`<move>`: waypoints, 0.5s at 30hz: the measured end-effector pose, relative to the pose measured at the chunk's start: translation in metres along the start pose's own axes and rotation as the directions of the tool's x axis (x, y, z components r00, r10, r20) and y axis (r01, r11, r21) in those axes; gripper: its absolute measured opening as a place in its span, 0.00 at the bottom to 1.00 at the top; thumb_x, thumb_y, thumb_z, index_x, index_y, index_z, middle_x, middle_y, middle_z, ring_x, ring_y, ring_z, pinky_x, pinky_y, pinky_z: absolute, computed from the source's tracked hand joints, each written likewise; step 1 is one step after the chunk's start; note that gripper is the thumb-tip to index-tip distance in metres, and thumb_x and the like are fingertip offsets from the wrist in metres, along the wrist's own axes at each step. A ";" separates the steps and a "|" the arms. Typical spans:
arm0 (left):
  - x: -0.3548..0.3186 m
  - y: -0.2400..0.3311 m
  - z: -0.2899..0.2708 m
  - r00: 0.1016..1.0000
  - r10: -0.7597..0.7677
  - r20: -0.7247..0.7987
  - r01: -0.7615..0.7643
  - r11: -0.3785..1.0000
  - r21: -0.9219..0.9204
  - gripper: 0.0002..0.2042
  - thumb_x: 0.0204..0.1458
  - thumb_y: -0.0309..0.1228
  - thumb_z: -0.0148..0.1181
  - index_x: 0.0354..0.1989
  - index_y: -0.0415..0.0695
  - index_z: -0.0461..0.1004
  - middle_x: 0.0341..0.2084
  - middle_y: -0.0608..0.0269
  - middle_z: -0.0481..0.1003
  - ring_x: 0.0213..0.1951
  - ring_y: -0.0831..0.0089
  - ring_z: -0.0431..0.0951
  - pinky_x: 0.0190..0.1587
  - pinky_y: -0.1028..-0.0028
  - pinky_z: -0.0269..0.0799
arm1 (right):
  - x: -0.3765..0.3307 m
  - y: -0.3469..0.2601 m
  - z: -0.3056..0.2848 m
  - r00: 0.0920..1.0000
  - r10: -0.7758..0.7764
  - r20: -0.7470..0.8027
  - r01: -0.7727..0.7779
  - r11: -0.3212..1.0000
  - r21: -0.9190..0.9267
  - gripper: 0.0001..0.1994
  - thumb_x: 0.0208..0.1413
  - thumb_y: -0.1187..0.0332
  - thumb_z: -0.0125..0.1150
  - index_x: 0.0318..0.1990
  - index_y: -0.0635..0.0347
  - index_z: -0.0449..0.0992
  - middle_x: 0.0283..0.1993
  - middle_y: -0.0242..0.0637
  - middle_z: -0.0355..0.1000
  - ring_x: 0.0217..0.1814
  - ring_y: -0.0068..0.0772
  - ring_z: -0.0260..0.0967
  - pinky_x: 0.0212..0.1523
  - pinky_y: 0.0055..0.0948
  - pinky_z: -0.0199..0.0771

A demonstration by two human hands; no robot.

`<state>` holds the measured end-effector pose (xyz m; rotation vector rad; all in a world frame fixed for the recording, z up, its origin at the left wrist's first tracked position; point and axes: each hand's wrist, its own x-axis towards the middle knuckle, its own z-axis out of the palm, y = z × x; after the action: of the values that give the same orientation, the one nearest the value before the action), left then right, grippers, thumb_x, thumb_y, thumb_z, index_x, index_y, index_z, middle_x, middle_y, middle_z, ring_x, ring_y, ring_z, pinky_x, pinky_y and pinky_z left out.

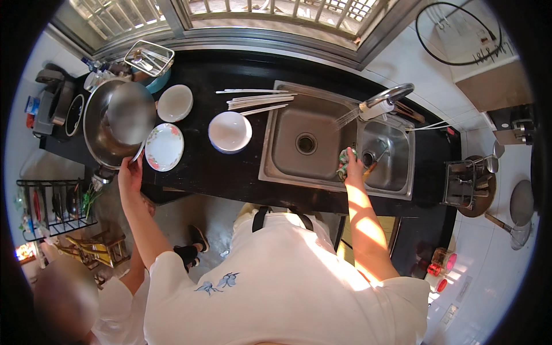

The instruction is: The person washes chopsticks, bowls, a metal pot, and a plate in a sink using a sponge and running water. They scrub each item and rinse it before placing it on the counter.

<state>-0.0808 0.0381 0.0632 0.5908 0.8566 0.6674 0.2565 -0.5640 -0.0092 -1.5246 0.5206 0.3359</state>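
My left hand (130, 173) is at the near right rim of a big steel basin (96, 141). Its fingers pinch the edge of a white dish (138, 153), most of which is hidden. Just right of it lies a white plate with a floral rim (164, 147). Over the divider of the double sink (282, 155), my right hand (355, 171) is closed around a crumpled green-and-white cloth (343, 164). Water sprays from the curved faucet (397, 92) into the left sink basin.
Two white bowls (175, 102) (230, 131) and several pale chopsticks (261, 101) lie on the black counter (198, 72). A wire basket of utensils (148, 58) stands behind the steel basin. Another person (118, 305) is close at my left. A utensil rack (460, 181) stands at the right.
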 end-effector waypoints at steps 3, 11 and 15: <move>-0.079 -0.021 0.083 1.000 -0.024 -0.006 0.024 0.969 0.248 0.09 0.53 0.24 0.49 0.38 0.30 0.69 0.34 0.51 0.75 0.37 0.65 0.78 0.38 0.78 0.78 | 0.004 -0.013 -0.011 0.998 0.013 0.067 -0.011 0.999 -0.041 0.15 0.50 0.57 0.64 0.34 0.59 0.72 0.24 0.30 0.67 0.20 0.23 0.63 0.21 0.25 0.62; -0.183 -0.157 0.198 0.886 -0.440 0.146 0.289 0.772 0.566 0.11 0.52 0.26 0.48 0.37 0.29 0.68 0.29 0.48 0.75 0.30 0.62 0.78 0.35 0.68 0.79 | 0.014 -0.087 -0.059 0.942 0.005 0.336 0.017 0.998 -0.064 0.13 0.49 0.64 0.65 0.38 0.59 0.72 0.28 0.27 0.68 0.24 0.17 0.63 0.24 0.21 0.64; -0.215 -0.245 0.237 0.826 -0.555 0.100 0.379 0.678 0.630 0.11 0.53 0.28 0.49 0.37 0.29 0.69 0.32 0.47 0.74 0.32 0.60 0.78 0.39 0.63 0.79 | 0.015 -0.112 -0.078 0.865 -0.189 0.465 0.240 0.969 -0.052 0.12 0.49 0.66 0.64 0.39 0.60 0.72 0.28 0.27 0.68 0.25 0.16 0.62 0.27 0.19 0.64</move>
<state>0.0820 -0.3267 0.1187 0.9515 0.8924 -0.1939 0.3185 -0.6464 0.0816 -1.5259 -0.0450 0.5386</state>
